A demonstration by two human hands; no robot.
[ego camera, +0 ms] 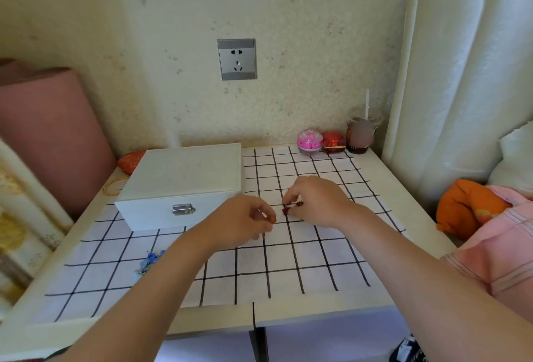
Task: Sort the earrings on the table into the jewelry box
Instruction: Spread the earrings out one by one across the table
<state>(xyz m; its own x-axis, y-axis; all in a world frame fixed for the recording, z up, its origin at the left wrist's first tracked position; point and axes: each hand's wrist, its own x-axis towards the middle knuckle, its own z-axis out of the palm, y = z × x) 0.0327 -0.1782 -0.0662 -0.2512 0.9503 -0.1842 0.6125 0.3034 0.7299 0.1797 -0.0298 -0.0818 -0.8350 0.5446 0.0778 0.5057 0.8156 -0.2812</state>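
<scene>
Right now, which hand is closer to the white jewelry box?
The left. The left hand hovers just past the jewelry box, near its front right corner. The right hand is farther right, fingering red earrings.

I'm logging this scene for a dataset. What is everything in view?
jewelry box: 1, white, closed, table's back left
red earrings: count unclear, at the fingertips, mid-cloth
blue earrings: small cluster, cloth's front left
checked cloth: 1, white with black lines, over the table
pink jar: 1, back right
red jar: 1, beside the pink jar
cup with straw: 1, clear, back right corner
wall socket: 1, grey
left hand: pinching something small
right hand: fingers on red earrings
</scene>
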